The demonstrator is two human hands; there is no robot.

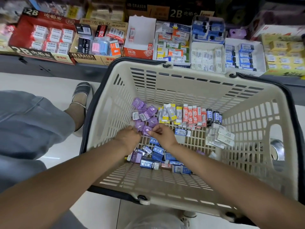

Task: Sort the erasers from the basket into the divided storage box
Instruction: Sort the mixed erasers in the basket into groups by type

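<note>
A cream plastic basket stands in front of me with several wrapped erasers on its floor. Purple erasers lie at the far left, yellow-and-white ones and red-and-white ones in a row behind, blue ones nearest me. Both hands are down in the basket at the purple group. My left hand and my right hand meet around one purple eraser, fingers pinching it. The divided storage boxes sit on the shelf beyond the basket.
The shelf holds open eraser cartons: a red 2B box, a 4B ERASER box, a nearly empty white-and-red box, and a yellow box. White clear-wrapped erasers lie at the basket's right. A person's foot stands left.
</note>
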